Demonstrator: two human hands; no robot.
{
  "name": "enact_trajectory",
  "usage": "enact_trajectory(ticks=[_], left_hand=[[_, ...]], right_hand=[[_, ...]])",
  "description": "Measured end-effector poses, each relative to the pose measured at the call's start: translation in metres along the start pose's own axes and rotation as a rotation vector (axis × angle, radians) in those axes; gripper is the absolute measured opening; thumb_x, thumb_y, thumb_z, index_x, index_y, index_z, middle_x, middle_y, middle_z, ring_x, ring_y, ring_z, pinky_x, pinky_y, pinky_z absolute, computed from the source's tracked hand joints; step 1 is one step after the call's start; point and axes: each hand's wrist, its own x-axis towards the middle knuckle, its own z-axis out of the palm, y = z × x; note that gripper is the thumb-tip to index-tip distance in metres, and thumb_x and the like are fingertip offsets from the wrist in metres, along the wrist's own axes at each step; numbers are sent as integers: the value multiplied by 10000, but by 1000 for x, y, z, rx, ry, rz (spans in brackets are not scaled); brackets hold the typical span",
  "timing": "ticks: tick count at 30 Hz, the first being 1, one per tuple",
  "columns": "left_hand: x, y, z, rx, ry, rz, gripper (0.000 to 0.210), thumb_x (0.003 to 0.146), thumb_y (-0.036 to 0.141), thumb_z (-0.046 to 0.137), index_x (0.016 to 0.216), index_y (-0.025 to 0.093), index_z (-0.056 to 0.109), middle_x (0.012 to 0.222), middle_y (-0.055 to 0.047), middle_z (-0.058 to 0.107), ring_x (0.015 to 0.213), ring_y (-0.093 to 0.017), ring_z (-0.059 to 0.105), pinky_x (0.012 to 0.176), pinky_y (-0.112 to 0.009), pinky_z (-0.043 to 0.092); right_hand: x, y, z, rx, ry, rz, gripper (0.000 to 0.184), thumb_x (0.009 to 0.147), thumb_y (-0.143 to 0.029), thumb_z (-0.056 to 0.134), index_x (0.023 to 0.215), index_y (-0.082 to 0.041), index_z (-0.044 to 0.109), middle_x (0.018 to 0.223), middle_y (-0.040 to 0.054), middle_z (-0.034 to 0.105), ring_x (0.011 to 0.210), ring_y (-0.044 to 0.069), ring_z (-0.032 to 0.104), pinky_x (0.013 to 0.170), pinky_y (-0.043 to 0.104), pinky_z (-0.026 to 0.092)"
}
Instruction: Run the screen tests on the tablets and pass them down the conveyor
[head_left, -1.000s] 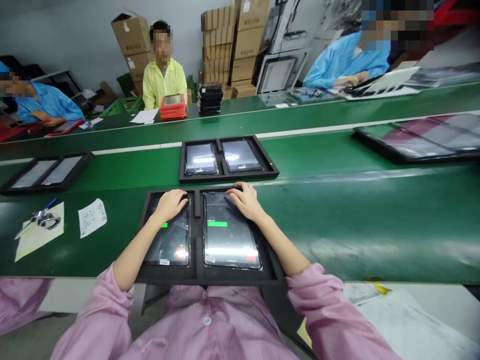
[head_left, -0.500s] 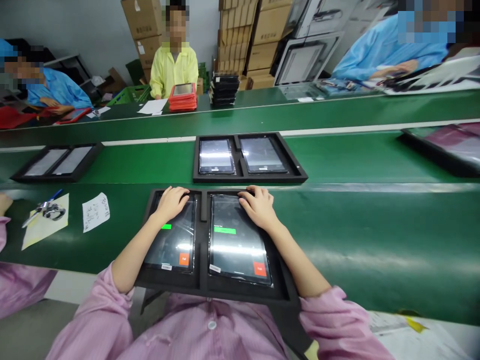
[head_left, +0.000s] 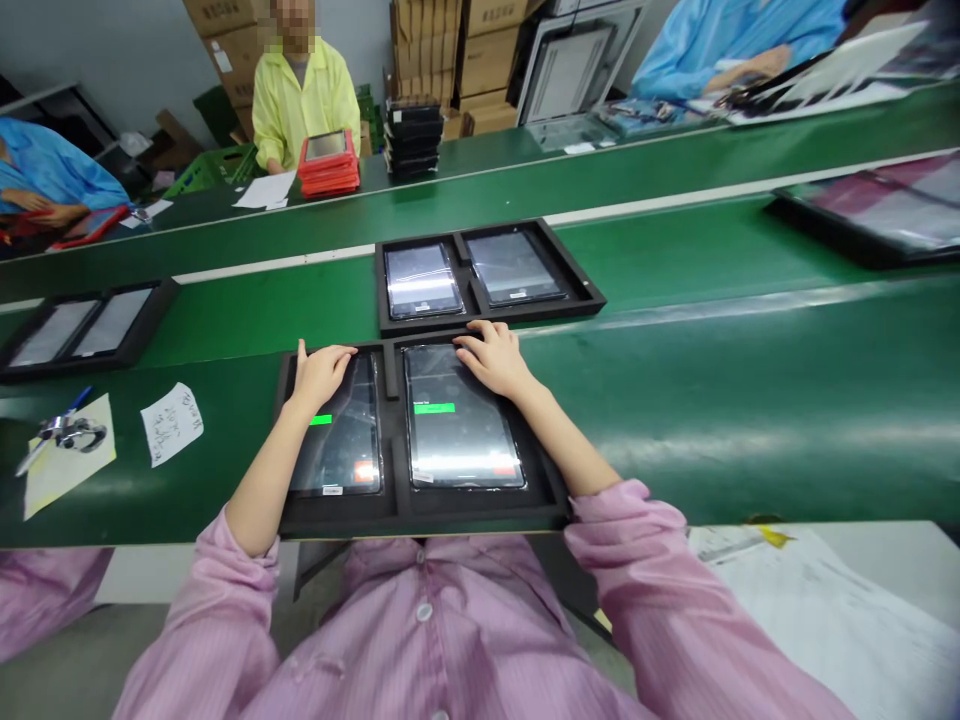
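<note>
Two black tablets with lit screens, the left tablet (head_left: 343,440) and the right tablet (head_left: 459,440), lie side by side in a black foam tray (head_left: 394,455). Each shows a green bar near the middle and a reddish patch near the bottom. My left hand (head_left: 321,376) rests at the upper end of the left tablet, fingers stretched toward the far rim, thumb side raised. Over the upper right corner of the right tablet, my right hand (head_left: 495,358) lies with fingers spread. Neither hand is wrapped round anything.
Just beyond, another tray (head_left: 491,322) with two tablets almost touches mine. More trays sit left (head_left: 139,335) and right (head_left: 817,235). Paper notes (head_left: 171,425) and a metal tool (head_left: 75,432) lie at left. Co-workers sit across the green bench, near stacked red cases (head_left: 328,175).
The tray with its tablets has slid away from my body, off its overhang at the bench edge and close to the tray beyond. Both hands moved with it. My view has shifted.
</note>
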Motion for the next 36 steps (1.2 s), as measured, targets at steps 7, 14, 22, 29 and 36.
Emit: enact_trajectory(ticks=[7, 14, 22, 29, 36], left_hand=[[-2, 5, 2, 53, 18, 4, 319, 1030, 374, 430, 1139, 282, 715, 1262, -38, 722, 1209, -270, 636, 1238, -676, -23], [-4, -11, -8, 36, -15, 17, 328, 1004, 352, 439, 1176, 308, 715, 1272, -21, 719, 1219, -289, 631, 1212, -690, -116], [-6, -48, -17, -5, 158, -202, 330, 856, 171, 443, 938, 274, 746, 1039, -3, 782, 1055, -264, 693, 1206, -718, 50], [-6, -54, -18, 2, 146, -123, 303, 846, 245, 447, 932, 246, 737, 1072, -39, 768, 1096, -264, 668, 1220, -612, 182], [-6, -67, -22, -201, 185, -76, 300, 871, 354, 483, 921, 188, 728, 996, -71, 750, 1005, -238, 690, 959, -356, 517]], right_hand=[[0, 2, 0, 16, -12, -6, 460, 1019, -447, 392, 1266, -224, 710, 1400, 164, 518, 1244, 384, 403, 1008, 564, 382], [-1, 2, 0, 27, -9, -16, 464, 1019, -452, 396, 1266, -217, 711, 1397, 163, 526, 1243, 382, 407, 1012, 564, 384], [-1, 3, 1, 29, -7, -23, 461, 1019, -447, 400, 1276, -216, 705, 1414, 161, 514, 1238, 397, 403, 1005, 571, 381], [-2, 0, -1, 28, -6, -38, 470, 1033, -453, 394, 1288, -189, 687, 1425, 162, 503, 1246, 379, 391, 1019, 538, 366], [1, -6, -8, 6, -51, 0, 416, 1037, -399, 426, 1306, -169, 644, 1459, 165, 475, 1298, 380, 377, 1036, 536, 341]])
